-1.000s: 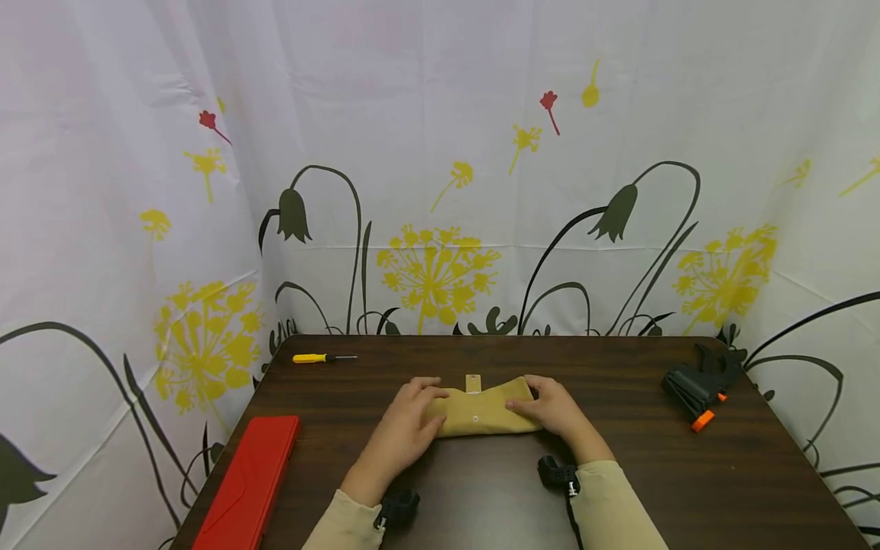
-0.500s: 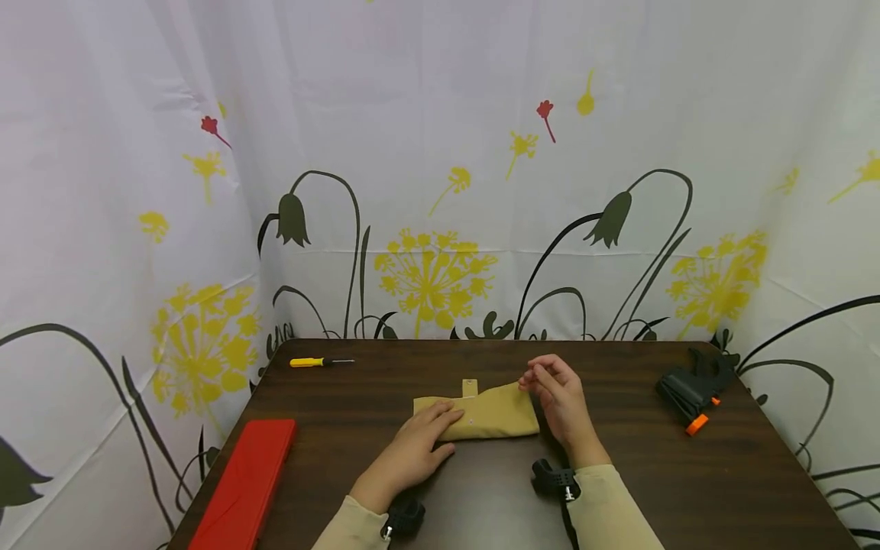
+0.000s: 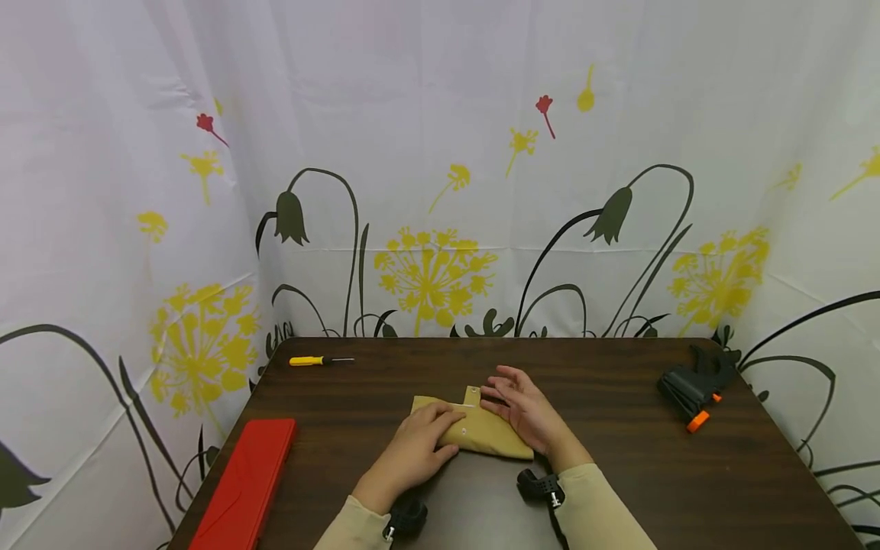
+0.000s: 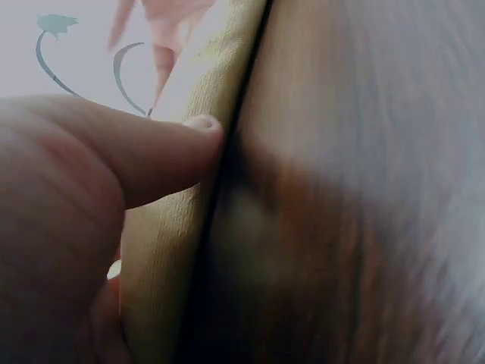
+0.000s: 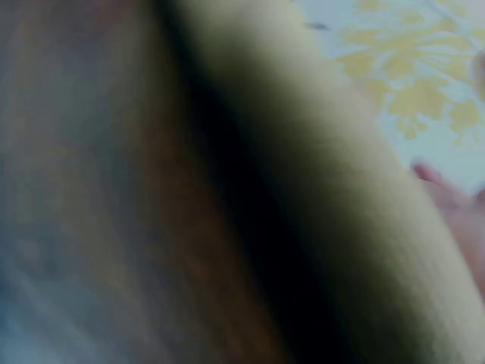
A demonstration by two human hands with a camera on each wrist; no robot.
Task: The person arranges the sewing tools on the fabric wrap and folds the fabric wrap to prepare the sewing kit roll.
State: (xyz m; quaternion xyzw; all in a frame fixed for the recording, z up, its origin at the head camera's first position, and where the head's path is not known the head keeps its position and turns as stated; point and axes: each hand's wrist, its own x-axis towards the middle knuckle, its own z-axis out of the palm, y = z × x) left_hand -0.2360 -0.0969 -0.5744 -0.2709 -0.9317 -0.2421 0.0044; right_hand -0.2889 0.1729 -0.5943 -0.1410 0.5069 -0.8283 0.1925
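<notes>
A soft mustard-yellow pouch (image 3: 493, 435) lies at the middle of the table, its short strap (image 3: 472, 395) with a metal snap sticking out at the far side. A second snap shows on its front. My left hand (image 3: 411, 452) rests on the pouch's left part, fingers laid over the top. In the left wrist view, the thumb (image 4: 167, 152) lies against the near side of the pouch (image 4: 170, 235). My right hand (image 3: 531, 414) is at the right end, fingers extended near the strap. Blurred yellow fabric of the pouch (image 5: 326, 174) fills much of the right wrist view.
A long red case (image 3: 247, 477) lies at the left. Toward the back left is a yellow-handled screwdriver (image 3: 319, 360). A black clamp (image 3: 694, 386) with orange pads lies at the right. Behind the dark wooden table (image 3: 687, 489) hangs a flower-print curtain (image 3: 440, 114).
The right hand let go of the pouch's right end, lifted, then moved left toward the strap. The left hand shifted slightly nearer. The pouch's right end has swung nearer to me.
</notes>
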